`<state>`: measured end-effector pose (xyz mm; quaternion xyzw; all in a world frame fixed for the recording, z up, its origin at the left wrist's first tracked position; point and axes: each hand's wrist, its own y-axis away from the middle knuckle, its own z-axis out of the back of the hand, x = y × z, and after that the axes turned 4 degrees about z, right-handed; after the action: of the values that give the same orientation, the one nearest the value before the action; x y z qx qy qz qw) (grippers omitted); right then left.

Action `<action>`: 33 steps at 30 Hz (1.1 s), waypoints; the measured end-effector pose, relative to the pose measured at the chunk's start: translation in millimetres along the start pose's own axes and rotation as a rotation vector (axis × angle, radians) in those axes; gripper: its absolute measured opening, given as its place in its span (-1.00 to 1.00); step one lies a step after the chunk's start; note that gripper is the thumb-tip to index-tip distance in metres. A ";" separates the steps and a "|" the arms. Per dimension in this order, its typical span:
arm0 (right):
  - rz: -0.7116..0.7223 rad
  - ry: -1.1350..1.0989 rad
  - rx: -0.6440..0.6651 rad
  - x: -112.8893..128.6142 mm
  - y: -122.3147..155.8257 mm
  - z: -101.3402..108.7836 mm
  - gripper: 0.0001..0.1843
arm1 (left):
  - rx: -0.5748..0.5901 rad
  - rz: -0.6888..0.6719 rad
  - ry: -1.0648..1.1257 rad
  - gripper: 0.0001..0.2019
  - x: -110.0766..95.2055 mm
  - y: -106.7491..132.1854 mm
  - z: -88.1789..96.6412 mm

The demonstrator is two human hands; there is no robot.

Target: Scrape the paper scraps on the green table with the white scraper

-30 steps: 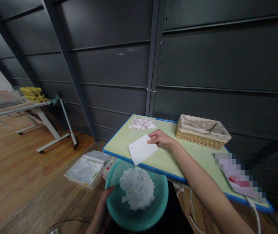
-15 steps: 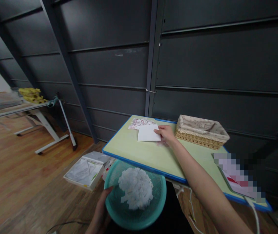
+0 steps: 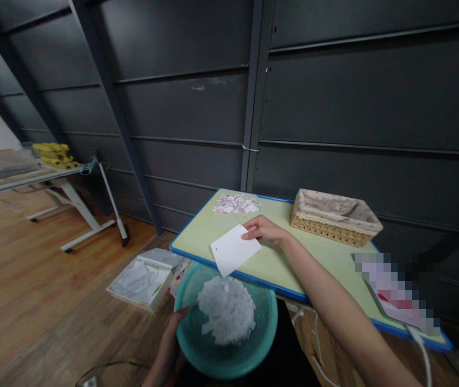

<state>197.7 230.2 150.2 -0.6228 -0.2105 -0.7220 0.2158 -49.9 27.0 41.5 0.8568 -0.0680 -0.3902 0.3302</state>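
My right hand [image 3: 264, 230] pinches a white card [image 3: 233, 251] by its right edge, over the front part of the pale green table [image 3: 197, 228]. A small dark hole or dot shows near the card's left corner. My left hand [image 3: 173, 333] grips the rim of a teal plastic basket [image 3: 267, 333] below the table's front edge. Inside the basket lies a heap of small white pieces [image 3: 227, 312], perhaps paper. Behind the card, a pile of pink-and-white pieces [image 3: 235, 203] lies at the table's far left.
A woven basket with a cloth liner [image 3: 334, 217] stands at the back right of the table. Nearer the right corner lies a pixelated flat device [image 3: 393, 293] with a white cable. An open white box [image 3: 141, 282] sits on the floor at left. Dark panels rise behind.
The card has come toward me and slightly left in my right hand, tilting toward the teal basket. The pink-and-white pile is now uncovered. My left hand stays on the rim.
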 end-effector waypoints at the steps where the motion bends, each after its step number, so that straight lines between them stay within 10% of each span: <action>1: 0.014 -0.034 -0.011 -0.2 -0.7 0.3 -0.56 | 0.006 0.017 -0.006 -0.57 0.9 1.6 -0.2; 6: 0.252 -0.124 -0.541 -3.5 -8.5 21.5 -0.51 | 0.080 0.062 -0.015 -0.62 6.5 2.6 2.9; 11: 0.287 0.448 -1.062 -15.0 -11.2 51.7 -0.53 | 0.039 0.053 0.037 -0.61 11.7 -11.2 11.2; 19: 0.264 0.753 -0.968 -18.5 -12.5 37.2 -0.61 | 0.045 0.177 0.117 -0.34 34.2 -34.9 26.1; 33: 0.235 0.940 -0.876 -11.0 -10.6 27.8 -0.64 | 0.043 0.225 0.082 -0.51 62.0 -52.2 40.1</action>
<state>215.5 255.3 142.7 -0.2898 0.2895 -0.9080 0.0884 -43.3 23.5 -48.6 0.8660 -0.1588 -0.3135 0.3559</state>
